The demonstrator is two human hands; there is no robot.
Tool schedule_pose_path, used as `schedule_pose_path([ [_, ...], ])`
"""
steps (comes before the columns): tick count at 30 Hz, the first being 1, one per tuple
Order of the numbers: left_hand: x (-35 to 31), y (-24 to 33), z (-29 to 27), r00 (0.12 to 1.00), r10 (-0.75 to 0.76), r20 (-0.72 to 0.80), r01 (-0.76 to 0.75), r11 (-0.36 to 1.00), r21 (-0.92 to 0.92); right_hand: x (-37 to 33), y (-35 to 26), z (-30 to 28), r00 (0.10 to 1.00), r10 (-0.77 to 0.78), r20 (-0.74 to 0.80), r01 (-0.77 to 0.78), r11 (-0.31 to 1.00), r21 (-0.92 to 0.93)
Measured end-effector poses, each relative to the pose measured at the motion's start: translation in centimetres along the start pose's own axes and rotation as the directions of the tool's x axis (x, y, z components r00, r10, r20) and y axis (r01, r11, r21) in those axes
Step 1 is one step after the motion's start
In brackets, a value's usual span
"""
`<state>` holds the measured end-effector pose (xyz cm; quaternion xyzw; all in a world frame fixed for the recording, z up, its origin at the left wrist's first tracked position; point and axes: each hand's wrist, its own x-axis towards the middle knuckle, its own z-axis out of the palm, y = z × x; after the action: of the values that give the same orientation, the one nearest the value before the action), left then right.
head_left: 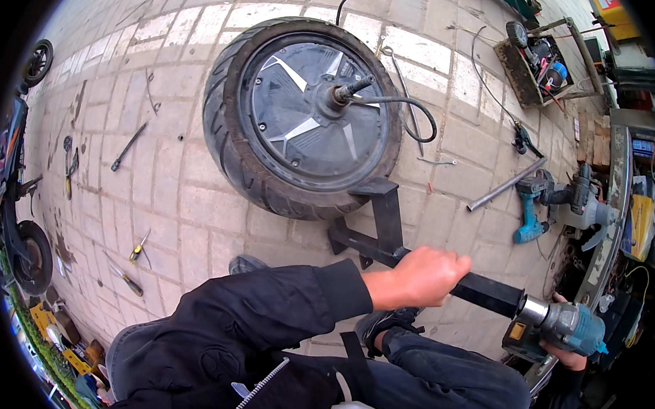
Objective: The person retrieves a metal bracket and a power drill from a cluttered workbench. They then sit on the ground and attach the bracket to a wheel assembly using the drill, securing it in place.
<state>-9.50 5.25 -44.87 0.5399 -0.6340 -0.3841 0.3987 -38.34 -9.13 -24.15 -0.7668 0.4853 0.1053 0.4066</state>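
My left hand (pixel 421 276) is closed around a black square-section metal frame (pixel 489 293). The frame's forked end (pixel 386 222) reaches up to the tyre's near edge. My right hand (pixel 573 358), partly hidden, grips a teal cordless impact wrench (pixel 569 327). Its large silver socket (pixel 534 310) sits against the bar's right end; the fastener inside cannot be seen. Beyond the frame, a motor wheel (pixel 301 151) with a black tyre lies on its side on the paving, axle stub (pixel 348 91) pointing up and a black cable (pixel 425 113) curling out of it.
Teal power drills (pixel 531 208) and a metal pipe (pixel 506 184) lie to the right. Behind them stands a wooden tool box (pixel 546 64). Screwdrivers (pixel 140 246) and pliers (pixel 69 165) are scattered at left. Parked two-wheelers (pixel 32 256) line the left edge.
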Motion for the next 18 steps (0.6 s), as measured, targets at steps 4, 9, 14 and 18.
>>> schedule_pose_path([
  [4,-0.6,0.0,0.4,1.0,0.009,-0.012,-0.008,1.0,0.017,0.2,-3.5,0.2,0.977,0.207,0.057,-0.211,0.975,0.069],
  [9,-0.6,0.1,0.1,1.0,-0.006,0.001,0.006,1.0,0.018,-1.7,-0.4,-0.4,0.995,0.093,0.045,-0.092,0.996,-0.013],
  [14,-0.7,0.0,0.6,1.0,-0.014,-0.022,0.014,1.0,0.008,-3.5,4.4,-3.1,0.988,-0.015,0.156,0.073,0.925,-0.373],
  [18,-0.6,0.2,0.3,1.0,-0.001,-0.016,0.001,1.0,0.004,-2.1,1.8,-3.4,0.957,-0.201,0.209,0.282,0.809,-0.516],
])
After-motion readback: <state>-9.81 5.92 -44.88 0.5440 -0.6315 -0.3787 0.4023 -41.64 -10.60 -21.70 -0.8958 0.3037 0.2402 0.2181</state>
